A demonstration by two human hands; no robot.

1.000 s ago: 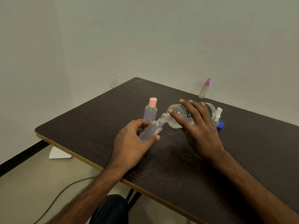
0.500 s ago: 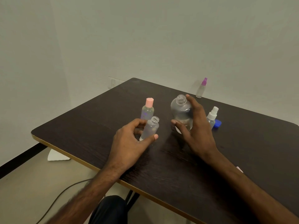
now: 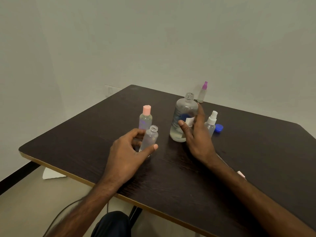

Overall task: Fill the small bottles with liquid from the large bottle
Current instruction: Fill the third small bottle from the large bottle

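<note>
The left hand [image 3: 126, 151] grips an open small bottle [image 3: 149, 139] left of the large bottle [image 3: 183, 117]. The right hand [image 3: 196, 137] holds the large bottle upright on the counter [image 3: 256, 151].

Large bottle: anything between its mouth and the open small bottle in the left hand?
Nothing visible. The large bottle stands upright, uncapped, in the right hand; the open small bottle, gripped by the left hand, is beside it. The pink-capped bottle stands behind, off that line.
</note>
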